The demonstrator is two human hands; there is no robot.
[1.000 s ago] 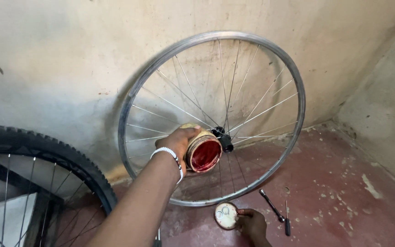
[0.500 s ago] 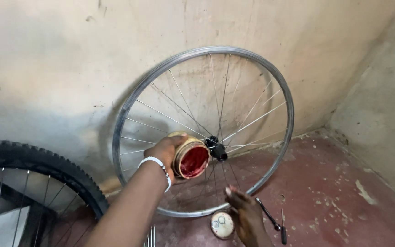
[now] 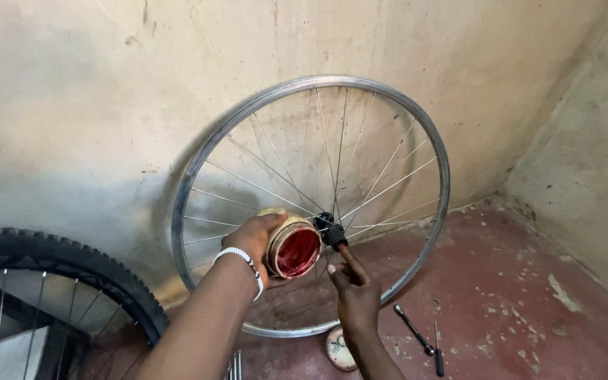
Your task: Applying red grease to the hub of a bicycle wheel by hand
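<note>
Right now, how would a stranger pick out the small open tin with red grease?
Find the bare silver wheel rim leaning on the wall. At its black hub, the left hand holds the round tin. Only it shows a glossy red inside; its pale lid lies on the floor.

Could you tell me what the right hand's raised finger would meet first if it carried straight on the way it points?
Most likely the black hub of the bare wheel; the right hand looks nearly there.

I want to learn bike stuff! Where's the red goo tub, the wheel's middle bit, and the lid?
tub (image 3: 295,251), head view, red inside.
hub (image 3: 330,230), head view, black centre.
lid (image 3: 338,348), head view, round top, on the floor.
</note>
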